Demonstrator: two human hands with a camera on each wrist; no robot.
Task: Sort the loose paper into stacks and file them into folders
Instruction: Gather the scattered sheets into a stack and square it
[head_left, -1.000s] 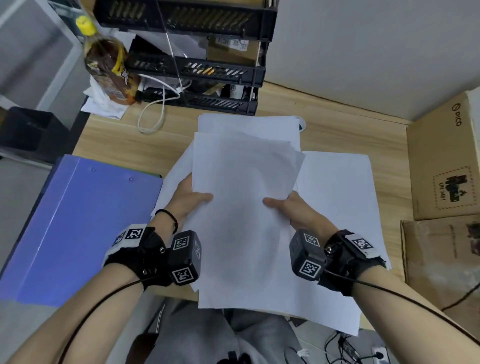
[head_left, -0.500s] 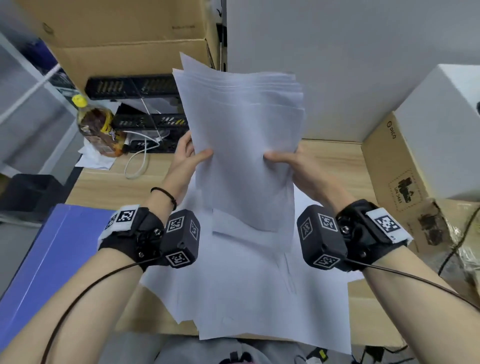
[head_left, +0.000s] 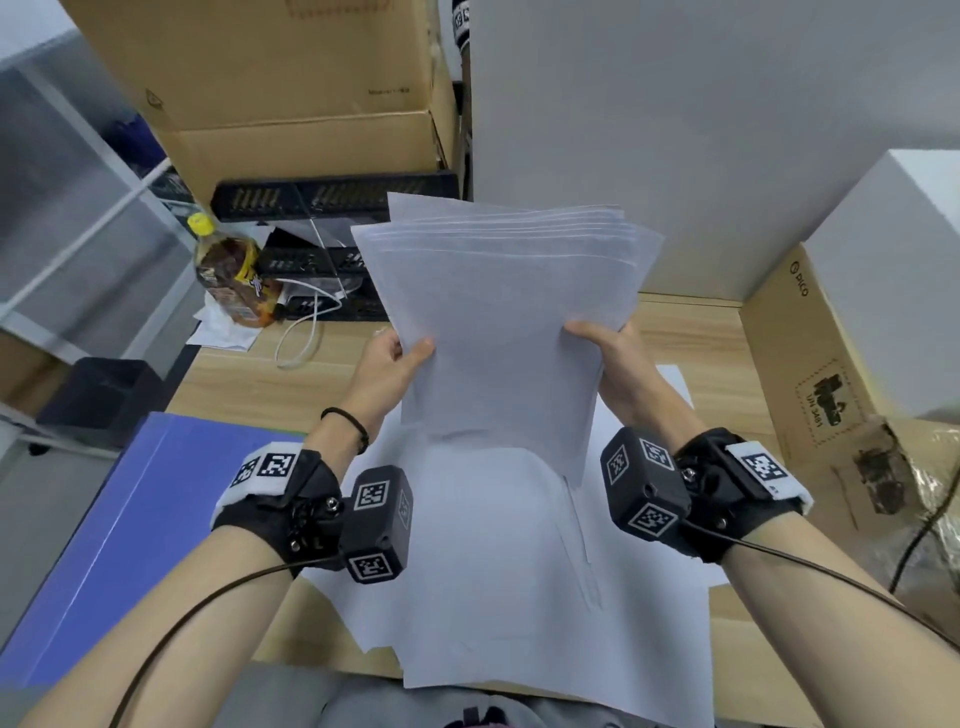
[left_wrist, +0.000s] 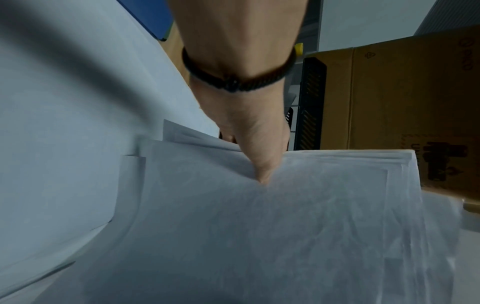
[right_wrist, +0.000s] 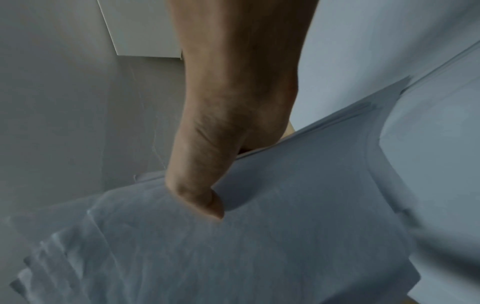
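Observation:
A stack of white paper (head_left: 504, 332) stands upright above the desk, its top edges fanned. My left hand (head_left: 392, 364) pinches its left edge, thumb on the front face, fingers hidden behind. My right hand (head_left: 605, 345) pinches the right edge the same way. In the left wrist view the thumb (left_wrist: 262, 164) presses on the paper stack (left_wrist: 285, 226). The right wrist view shows the thumb (right_wrist: 202, 195) on the paper stack (right_wrist: 259, 246). More loose sheets (head_left: 519, 571) lie flat on the wooden desk (head_left: 691, 338) below. A blue folder (head_left: 104, 545) lies at the left.
A cardboard box (head_left: 810, 374) and a white box (head_left: 893, 270) stand at the right. Black letter trays (head_left: 322, 260), a bottle with a yellow cap (head_left: 228, 275) and a white cable (head_left: 301, 332) are at the back left, under a large cardboard box (head_left: 280, 88).
Both hands lifted the stack off the desk and tipped it upright. Since half a second ago it has come slightly lower and more even at the bottom.

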